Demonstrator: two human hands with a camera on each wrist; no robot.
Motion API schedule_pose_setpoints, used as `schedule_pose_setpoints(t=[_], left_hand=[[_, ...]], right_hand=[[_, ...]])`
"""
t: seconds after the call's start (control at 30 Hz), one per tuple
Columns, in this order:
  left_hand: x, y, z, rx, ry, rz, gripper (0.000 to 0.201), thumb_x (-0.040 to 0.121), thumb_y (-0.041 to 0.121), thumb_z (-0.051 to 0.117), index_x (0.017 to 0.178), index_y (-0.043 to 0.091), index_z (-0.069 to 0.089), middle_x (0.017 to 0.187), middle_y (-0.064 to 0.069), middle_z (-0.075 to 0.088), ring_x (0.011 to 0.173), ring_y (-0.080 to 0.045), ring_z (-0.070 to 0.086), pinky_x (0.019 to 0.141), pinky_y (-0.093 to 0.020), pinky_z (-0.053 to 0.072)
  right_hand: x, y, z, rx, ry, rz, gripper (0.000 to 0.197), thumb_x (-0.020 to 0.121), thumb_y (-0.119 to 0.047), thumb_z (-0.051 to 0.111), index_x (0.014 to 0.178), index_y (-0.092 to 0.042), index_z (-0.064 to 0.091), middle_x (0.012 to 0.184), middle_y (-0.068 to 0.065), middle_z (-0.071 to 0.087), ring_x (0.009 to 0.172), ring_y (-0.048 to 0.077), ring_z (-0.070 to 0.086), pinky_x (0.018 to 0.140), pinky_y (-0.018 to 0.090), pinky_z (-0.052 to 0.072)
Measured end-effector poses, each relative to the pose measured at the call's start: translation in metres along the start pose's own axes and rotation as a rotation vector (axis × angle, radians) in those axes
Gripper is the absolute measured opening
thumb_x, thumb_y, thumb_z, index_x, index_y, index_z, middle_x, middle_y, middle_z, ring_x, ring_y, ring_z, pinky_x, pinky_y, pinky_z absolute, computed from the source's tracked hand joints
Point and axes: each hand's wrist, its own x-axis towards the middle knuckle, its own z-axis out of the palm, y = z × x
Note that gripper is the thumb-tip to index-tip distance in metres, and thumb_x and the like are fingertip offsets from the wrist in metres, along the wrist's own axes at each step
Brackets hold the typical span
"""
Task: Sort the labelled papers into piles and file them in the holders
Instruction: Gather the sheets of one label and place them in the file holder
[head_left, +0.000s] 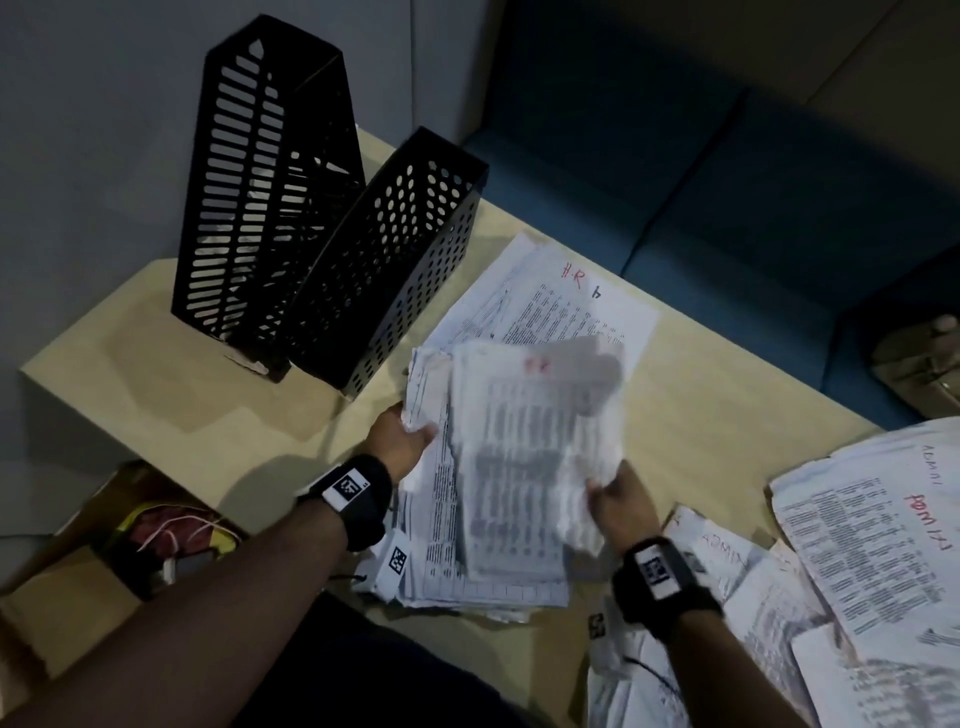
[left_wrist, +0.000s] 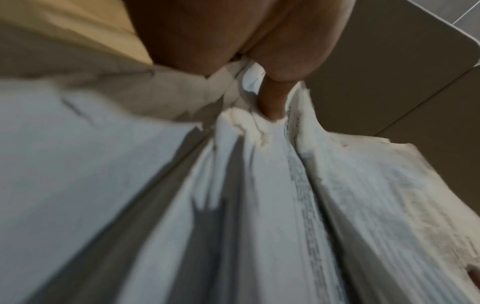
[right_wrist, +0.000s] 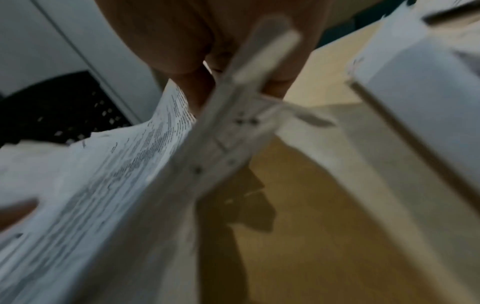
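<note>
A thick stack of printed papers lies at the table's near middle. My left hand grips its left edge, a finger tucked between the sheets. My right hand pinches a blurred sheet with a red label, lifted above the stack; the same sheet shows in the right wrist view. Beyond lies a pile marked "HR". Two black file holders stand at the back left. Papers marked "ADMIN" lie at the right.
The beige table ends at a grey wall on the left. A blue sofa runs behind it, with a bag at the far right. A cardboard box with cables sits low at the left.
</note>
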Motion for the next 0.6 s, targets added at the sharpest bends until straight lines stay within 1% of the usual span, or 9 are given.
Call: schedule_pose_setpoints(t=[0.07, 0.13, 0.2, 0.27, 0.37, 0.4, 0.5, 0.53, 0.6], left_hand=[[-0.004, 0.004, 0.002, -0.002, 0.020, -0.019, 0.065, 0.087, 0.055, 0.056, 0.132, 0.007, 0.050, 0.128, -0.019, 0.059, 0.116, -0.037, 0.057, 0.100, -0.046, 0.045], [-0.006, 0.006, 0.003, -0.052, -0.005, 0.035, 0.077, 0.080, 0.062, 0.060, 0.137, 0.013, 0.046, 0.136, -0.011, 0.055, 0.123, -0.031, 0.053, 0.106, -0.046, 0.040], [-0.011, 0.007, 0.003, -0.031, -0.027, 0.083, 0.069, 0.078, 0.046, 0.073, 0.135, 0.014, 0.049, 0.131, -0.004, 0.058, 0.119, -0.026, 0.055, 0.105, -0.045, 0.041], [-0.012, 0.001, 0.004, 0.027, -0.026, 0.092, 0.051, 0.086, 0.020, 0.070, 0.131, 0.008, 0.051, 0.121, -0.003, 0.059, 0.113, -0.021, 0.055, 0.102, -0.035, 0.042], [-0.012, -0.001, 0.005, 0.031, -0.078, 0.103, 0.022, 0.088, 0.008, 0.066, 0.108, 0.002, 0.058, 0.098, -0.008, 0.061, 0.089, -0.021, 0.058, 0.076, -0.017, 0.048], [-0.014, 0.000, 0.005, 0.043, -0.101, 0.108, 0.016, 0.088, 0.005, 0.065, 0.102, 0.001, 0.057, 0.091, -0.009, 0.059, 0.083, -0.020, 0.056, 0.065, -0.009, 0.046], [-0.011, -0.001, 0.007, 0.005, -0.138, 0.121, 0.025, 0.089, -0.003, 0.060, 0.113, -0.004, 0.054, 0.085, -0.001, 0.054, 0.075, -0.010, 0.052, 0.056, -0.003, 0.043], [-0.013, 0.000, 0.005, 0.001, -0.146, 0.128, 0.029, 0.090, -0.002, 0.059, 0.117, -0.008, 0.051, 0.093, -0.002, 0.057, 0.078, -0.008, 0.054, 0.061, -0.001, 0.042], [-0.013, 0.000, 0.004, 0.025, -0.127, 0.131, 0.047, 0.091, 0.008, 0.061, 0.133, -0.005, 0.044, 0.125, -0.005, 0.058, 0.106, -0.019, 0.060, 0.085, -0.011, 0.043]], right_hand=[[-0.005, 0.003, 0.025, -0.051, -0.089, -0.009, 0.020, 0.091, -0.024, 0.055, 0.104, -0.009, 0.051, 0.091, 0.004, 0.058, 0.083, 0.024, 0.058, 0.064, 0.028, 0.037], [-0.006, 0.006, 0.045, -0.120, -0.084, -0.032, 0.032, 0.077, -0.031, 0.070, 0.087, -0.005, 0.054, 0.081, 0.008, 0.056, 0.077, 0.024, 0.060, 0.061, 0.028, 0.041], [-0.005, 0.006, 0.049, -0.093, -0.038, -0.058, 0.069, 0.063, -0.043, 0.079, 0.111, 0.001, 0.054, 0.107, 0.014, 0.059, 0.098, 0.029, 0.060, 0.084, 0.034, 0.053], [-0.006, -0.009, 0.037, -0.004, 0.132, -0.065, 0.093, 0.068, -0.043, 0.079, 0.138, -0.003, 0.033, 0.137, 0.016, 0.040, 0.123, 0.031, 0.044, 0.108, 0.039, 0.038], [-0.003, -0.039, 0.007, -0.060, 0.442, -0.225, 0.093, 0.076, -0.054, 0.067, 0.144, -0.005, 0.026, 0.145, 0.022, 0.027, 0.132, 0.039, 0.031, 0.108, 0.049, 0.032], [0.003, -0.046, 0.002, -0.126, 0.447, -0.292, 0.090, 0.078, -0.057, 0.063, 0.145, -0.010, 0.026, 0.148, 0.022, 0.026, 0.133, 0.039, 0.031, 0.107, 0.051, 0.033], [0.018, -0.060, 0.004, -0.317, 0.204, -0.407, 0.082, 0.079, -0.049, 0.067, 0.145, -0.030, 0.022, 0.154, 0.010, 0.016, 0.135, 0.035, 0.034, 0.104, 0.057, 0.038], [0.022, -0.062, 0.008, -0.327, 0.134, -0.396, 0.083, 0.079, -0.043, 0.070, 0.145, -0.033, 0.021, 0.156, 0.007, 0.012, 0.135, 0.035, 0.035, 0.101, 0.059, 0.041], [0.023, -0.063, 0.016, -0.245, 0.039, -0.301, 0.084, 0.080, -0.031, 0.072, 0.146, -0.031, 0.020, 0.157, 0.006, 0.005, 0.137, 0.037, 0.032, 0.105, 0.054, 0.039]])
